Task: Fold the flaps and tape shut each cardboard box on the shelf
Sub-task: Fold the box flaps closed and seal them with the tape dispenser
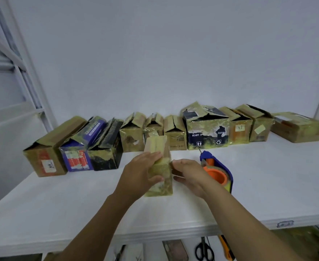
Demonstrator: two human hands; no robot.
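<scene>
Cardboard box (161, 180) gripped between left hand (140, 169) and right hand (189, 172).

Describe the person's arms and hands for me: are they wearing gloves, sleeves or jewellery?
The left hand and right hand are ungloved, and nothing is worn from there back to the frame's edge: no sleeve, watch or bracelet is in view. No ring shows on the parts of the fingers that are visible.
</scene>
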